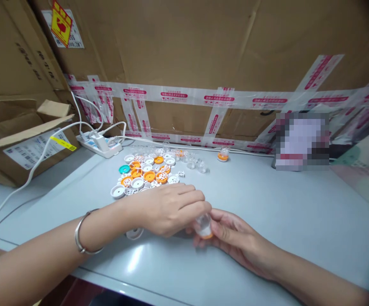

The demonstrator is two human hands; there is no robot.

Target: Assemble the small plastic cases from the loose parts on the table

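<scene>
Both my hands meet at the middle front of the pale table (267,204). My left hand (168,208), a silver bangle on its wrist, has its fingers curled down over the top of a small clear plastic capsule with an orange base (204,226). My right hand (232,236) grips the same capsule from below and the side. A white round cap (134,233) lies just under my left wrist. Behind my left hand lies a pile of small orange, white and teal caps and wheel-like parts (147,172).
One assembled capsule with an orange base (223,154) stands alone further back, near several clear domes (194,162). A white power strip (99,144) with cables sits at the back left beside an open cardboard box (25,144). Taped cardboard walls (203,63) close off the back.
</scene>
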